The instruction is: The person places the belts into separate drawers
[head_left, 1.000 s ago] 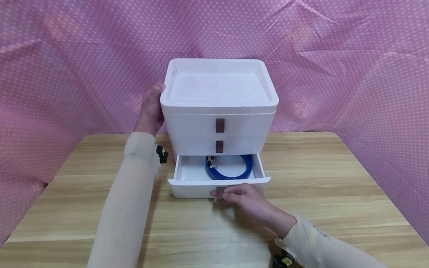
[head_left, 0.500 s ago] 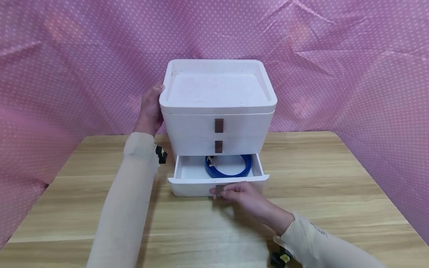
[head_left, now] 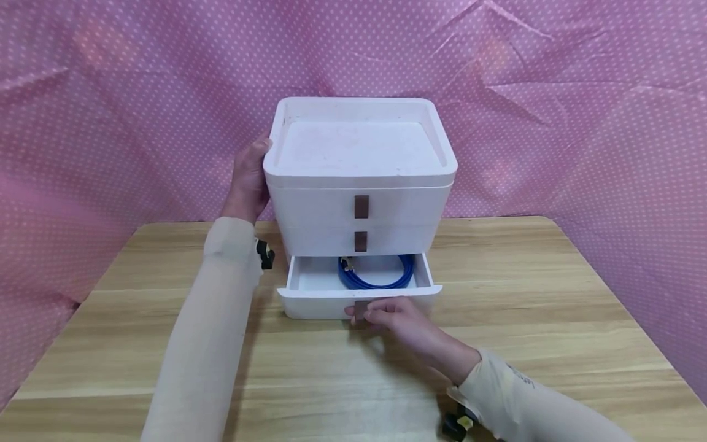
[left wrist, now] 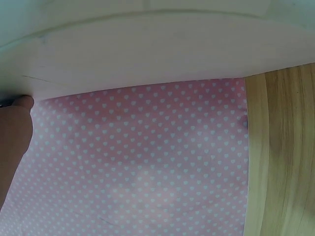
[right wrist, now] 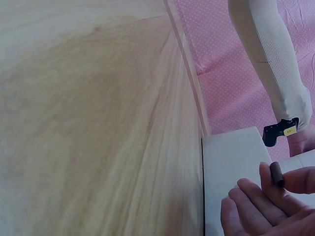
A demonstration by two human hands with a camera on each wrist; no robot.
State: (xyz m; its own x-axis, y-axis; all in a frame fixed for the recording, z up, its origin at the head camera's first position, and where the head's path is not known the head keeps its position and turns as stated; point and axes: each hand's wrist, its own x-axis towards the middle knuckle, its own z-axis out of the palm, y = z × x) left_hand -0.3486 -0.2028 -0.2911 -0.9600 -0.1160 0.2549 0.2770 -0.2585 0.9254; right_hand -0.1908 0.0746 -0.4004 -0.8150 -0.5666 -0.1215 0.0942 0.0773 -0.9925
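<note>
In the head view a white drawer cabinet (head_left: 361,147) stands on the table. My left hand (head_left: 247,184) rests against its left side near the top rim, most fingers hidden; in the left wrist view part of that hand (left wrist: 17,123) touches the white wall. The bottom drawer (head_left: 301,302) stands part way out, and a coiled blue cable (head_left: 381,284) with metallic connectors lies in it. My right hand (head_left: 411,328) pinches the drawer's brown pull tab (head_left: 361,310). Seen in the right wrist view, the tab (right wrist: 276,174) sits between thumb and forefinger, other fingers loosely bent below.
Two upper drawers with brown tabs (head_left: 361,207) are flush with the cabinet front. The cabinet top is a shallow recessed tray (head_left: 359,147). A wooden table (head_left: 525,307) lies beneath, and a pink dotted cloth (head_left: 525,110) hangs close behind and at the sides.
The bottom drawer has slid slightly inward toward the cabinet with the cable in it, and my right hand has moved along with it. My left hand stays at the cabinet's side.
</note>
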